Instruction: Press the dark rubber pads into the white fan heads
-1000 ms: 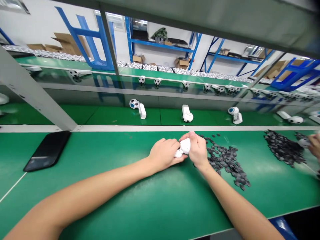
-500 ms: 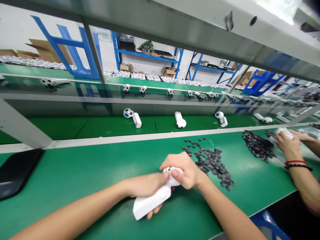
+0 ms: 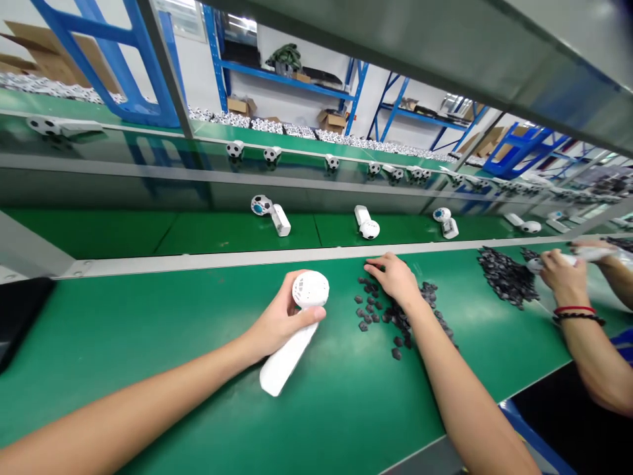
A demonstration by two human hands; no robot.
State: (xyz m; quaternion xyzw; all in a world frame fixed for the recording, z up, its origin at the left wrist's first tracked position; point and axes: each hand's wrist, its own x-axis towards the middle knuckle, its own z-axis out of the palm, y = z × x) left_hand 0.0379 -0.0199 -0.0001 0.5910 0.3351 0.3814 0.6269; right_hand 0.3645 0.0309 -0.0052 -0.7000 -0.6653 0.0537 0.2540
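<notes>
In my left hand point(image 3: 284, 320) is a white device point(image 3: 289, 359) with a long, box-like body and a round head point(image 3: 310, 289) marked with small holes and slots. My thumb lies across the joint between head and body; the other fingers are behind it. To the right, my right hand point(image 3: 393, 277) is at the far end of a scatter of small black five-sided pieces point(image 3: 370, 309). Its thumb and forefinger come together in a pinch; whatever is between the tips is too small to make out. Part of the scatter lies hidden under the right forearm.
Past the table's pale rail point(image 3: 222, 259), similar devices point(image 3: 280, 220) lie on a green belt point(image 3: 222, 234). Football-patterned devices point(image 3: 332, 162) line a higher ledge. A co-worker's hands point(image 3: 561, 274) are at the right beside another black heap point(image 3: 507, 277). A black object point(image 3: 22, 316) lies far left.
My right hand has left the white device and moved away to the black pieces. My left hand has raised the device, its round head now uncovered. The whole view has shifted slightly.
</notes>
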